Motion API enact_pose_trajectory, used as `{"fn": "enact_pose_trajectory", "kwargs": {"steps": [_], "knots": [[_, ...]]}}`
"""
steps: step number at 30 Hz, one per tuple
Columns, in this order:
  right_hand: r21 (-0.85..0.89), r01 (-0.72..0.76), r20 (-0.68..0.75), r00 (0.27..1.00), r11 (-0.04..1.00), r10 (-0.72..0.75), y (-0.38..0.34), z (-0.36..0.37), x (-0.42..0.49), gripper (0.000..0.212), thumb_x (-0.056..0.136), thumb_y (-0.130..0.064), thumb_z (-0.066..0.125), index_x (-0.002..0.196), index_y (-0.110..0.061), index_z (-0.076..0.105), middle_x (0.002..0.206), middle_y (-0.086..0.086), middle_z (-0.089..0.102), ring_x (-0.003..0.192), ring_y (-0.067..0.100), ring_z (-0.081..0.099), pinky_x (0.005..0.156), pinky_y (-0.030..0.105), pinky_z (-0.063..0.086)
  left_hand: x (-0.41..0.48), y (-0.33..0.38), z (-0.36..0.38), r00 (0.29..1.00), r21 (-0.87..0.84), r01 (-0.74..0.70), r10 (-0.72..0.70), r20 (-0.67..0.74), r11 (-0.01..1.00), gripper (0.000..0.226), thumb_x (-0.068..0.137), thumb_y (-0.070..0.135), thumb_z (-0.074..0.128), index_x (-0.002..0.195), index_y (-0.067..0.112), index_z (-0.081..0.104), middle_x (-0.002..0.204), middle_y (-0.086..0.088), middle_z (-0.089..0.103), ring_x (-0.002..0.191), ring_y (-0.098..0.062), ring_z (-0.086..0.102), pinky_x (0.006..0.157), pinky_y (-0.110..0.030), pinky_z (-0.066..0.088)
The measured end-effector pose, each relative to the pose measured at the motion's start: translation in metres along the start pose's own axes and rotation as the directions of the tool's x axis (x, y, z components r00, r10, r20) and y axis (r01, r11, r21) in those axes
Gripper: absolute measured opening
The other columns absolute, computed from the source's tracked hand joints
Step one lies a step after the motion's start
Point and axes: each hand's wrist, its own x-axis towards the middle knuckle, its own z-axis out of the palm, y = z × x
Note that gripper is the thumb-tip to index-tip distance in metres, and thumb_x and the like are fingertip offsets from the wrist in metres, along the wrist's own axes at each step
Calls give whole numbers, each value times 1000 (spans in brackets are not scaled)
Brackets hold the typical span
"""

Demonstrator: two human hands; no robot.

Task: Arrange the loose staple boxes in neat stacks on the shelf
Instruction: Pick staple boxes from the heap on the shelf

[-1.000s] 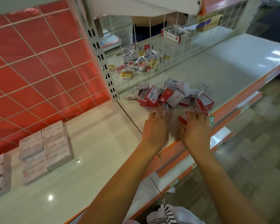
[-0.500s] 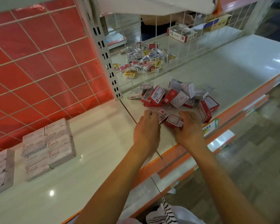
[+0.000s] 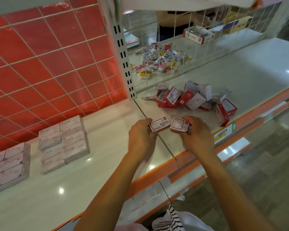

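1. Staple box [image 3: 159, 125] and second box [image 3: 179, 125] side by side near the shelf [image 3: 250, 67] front; loose pile [image 3: 192, 99] behind.
2. Left hand [image 3: 141, 139] grips the first, right hand [image 3: 198, 135] the second.
3. Likely fault: edges misaligned on joining; a box slips off the front.

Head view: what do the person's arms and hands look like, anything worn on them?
Both forearms are bare to the frame edge: no sleeves. The left hand and right hand have no gloves, and no watch, ring or bracelet shows. Black-and-white striped fabric sits at the bottom edge.
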Motion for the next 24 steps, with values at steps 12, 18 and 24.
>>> {"fn": "enact_pose_trajectory", "kwargs": {"steps": [12, 18, 24], "knots": [[203, 43, 160, 984, 978, -77, -62, 34, -21, 44, 78, -13, 75, 119, -15, 60, 117, 5, 62, 104, 20, 59, 88, 35, 49, -40, -53, -66, 986, -61, 110, -117, -121, 992, 42, 86, 23, 70, 127, 19, 60, 126, -2, 63, 112, -15, 59, 91, -19, 44], [249, 110, 205, 965, 962, -163, -92, 52, -41, 48, 75, -5, 75, 121, -14, 61, 119, 4, 63, 104, 20, 58, 88, 30, 47, -66, -96, -95, 981, -25, 123, -126, -147, 992, 48, 83, 20, 72, 129, 16, 59, 126, -3, 63, 109, -15, 61, 95, -23, 44], [238, 196, 213, 945, 951, -248, -120, 75, -67, 48, 74, -18, 79, 119, -20, 62, 116, -2, 64, 102, 22, 56, 84, 41, 49, -97, -128, -122, 970, -48, 132, -139, -199, 990, 45, 82, 21, 75, 125, 15, 62, 121, -4, 63, 107, -15, 60, 90, -14, 41]]}}
